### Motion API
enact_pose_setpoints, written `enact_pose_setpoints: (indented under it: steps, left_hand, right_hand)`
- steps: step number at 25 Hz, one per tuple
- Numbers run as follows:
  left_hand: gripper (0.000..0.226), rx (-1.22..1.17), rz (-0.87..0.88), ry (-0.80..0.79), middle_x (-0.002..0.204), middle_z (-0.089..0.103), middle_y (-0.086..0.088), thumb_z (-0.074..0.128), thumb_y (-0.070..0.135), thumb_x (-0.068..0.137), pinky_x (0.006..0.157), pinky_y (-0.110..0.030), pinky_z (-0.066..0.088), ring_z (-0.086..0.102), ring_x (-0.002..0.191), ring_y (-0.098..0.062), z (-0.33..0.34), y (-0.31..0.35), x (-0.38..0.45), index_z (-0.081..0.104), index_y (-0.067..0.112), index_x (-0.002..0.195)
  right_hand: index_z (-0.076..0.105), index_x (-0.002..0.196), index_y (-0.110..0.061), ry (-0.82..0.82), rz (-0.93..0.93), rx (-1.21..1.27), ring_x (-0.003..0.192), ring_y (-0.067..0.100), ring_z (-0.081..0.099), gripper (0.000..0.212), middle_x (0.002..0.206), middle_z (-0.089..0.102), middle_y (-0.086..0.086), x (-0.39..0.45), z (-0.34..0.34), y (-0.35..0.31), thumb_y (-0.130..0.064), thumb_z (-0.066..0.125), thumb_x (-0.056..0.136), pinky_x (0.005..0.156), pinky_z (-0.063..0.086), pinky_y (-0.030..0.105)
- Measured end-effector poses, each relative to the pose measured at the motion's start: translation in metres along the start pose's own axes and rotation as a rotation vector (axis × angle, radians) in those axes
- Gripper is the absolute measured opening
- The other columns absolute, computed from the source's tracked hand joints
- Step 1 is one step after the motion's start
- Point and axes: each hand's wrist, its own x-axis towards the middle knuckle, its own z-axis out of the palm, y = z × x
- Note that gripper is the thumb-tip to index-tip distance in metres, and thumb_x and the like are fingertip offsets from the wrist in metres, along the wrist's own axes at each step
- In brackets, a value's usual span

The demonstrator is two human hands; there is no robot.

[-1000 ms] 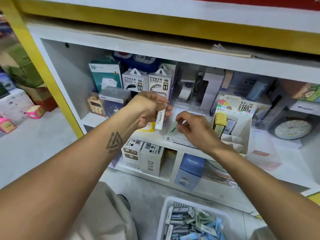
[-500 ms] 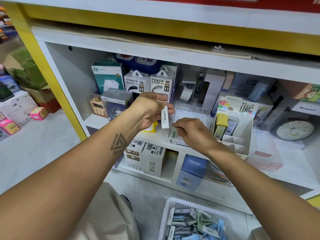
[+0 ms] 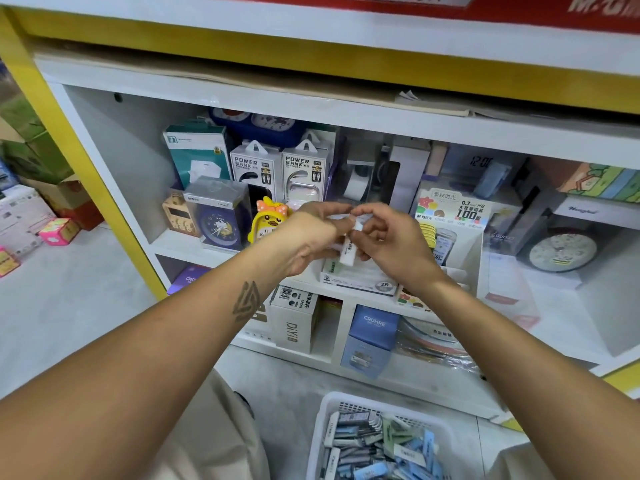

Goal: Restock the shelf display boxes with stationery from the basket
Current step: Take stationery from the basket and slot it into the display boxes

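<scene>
The basket [image 3: 323,415] at 6 o'clock holds many packs, so most restocking is left, it seems. Both hands meet at centre: the left hand [image 3: 308,237] and the right hand [image 3: 391,237] pinch one white pack [image 3: 347,252], which hangs between their fingertips above the display box [image 3: 360,284].
</scene>
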Motion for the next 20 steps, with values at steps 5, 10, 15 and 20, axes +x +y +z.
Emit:
enact_pose_setpoints:
  steps: [5, 10, 15, 20]
  left_hand:
    - [0.025, 0.92, 0.099, 0.179, 0.112, 0.065, -0.012, 0.067, 0.017, 0.088, 0.079, -0.029, 0.05, 0.062, 0.1, -0.031, -0.01, -0.035, 0.008, 0.064, 0.015, 0.113]
    - [0.027, 0.883, -0.027, 0.187, 0.109, 0.067, -0.012, 0.069, 0.013, 0.083, 0.071, -0.026, 0.047, 0.063, 0.098, -0.031, -0.007, -0.059, 0.011, 0.064, 0.009, 0.11]
    - [0.026, 0.83, -0.017, 0.206, 0.105, 0.067, -0.017, 0.061, 0.004, 0.084, 0.065, -0.027, 0.049, 0.065, 0.093, -0.035, -0.003, -0.066, 0.012, 0.061, 0.009, 0.11]
    - [0.023, 0.839, 0.01, 0.195, 0.101, 0.068, -0.018, 0.061, 0.006, 0.085, 0.061, -0.026, 0.047, 0.067, 0.089, -0.036, -0.003, -0.063, 0.007, 0.063, 0.009, 0.108]
  right_hand:
    - [0.062, 0.104, -0.014, -0.067, -0.12, -0.375, 0.076, 0.016, 0.069, 0.008, 0.087, 0.068, -0.001, -0.006, -0.003, 0.02, -0.014, 0.064, 0.097, 0.072, 0.057, 0.04]
    - [0.065, 0.1, -0.017, -0.099, -0.159, -0.444, 0.075, 0.014, 0.066, 0.004, 0.081, 0.068, -0.005, -0.007, 0.0, 0.031, -0.016, 0.065, 0.096, 0.071, 0.056, 0.035]
    - [0.071, 0.099, -0.013, -0.153, -0.242, -0.534, 0.081, 0.021, 0.066, 0.008, 0.087, 0.073, 0.003, -0.005, 0.001, 0.033, -0.015, 0.065, 0.095, 0.073, 0.054, 0.038]
    - [0.071, 0.118, -0.016, -0.217, -0.076, -0.534, 0.095, 0.025, 0.068, 0.024, 0.106, 0.074, 0.008, -0.009, 0.003, 0.033, -0.014, 0.056, 0.099, 0.084, 0.055, 0.035]
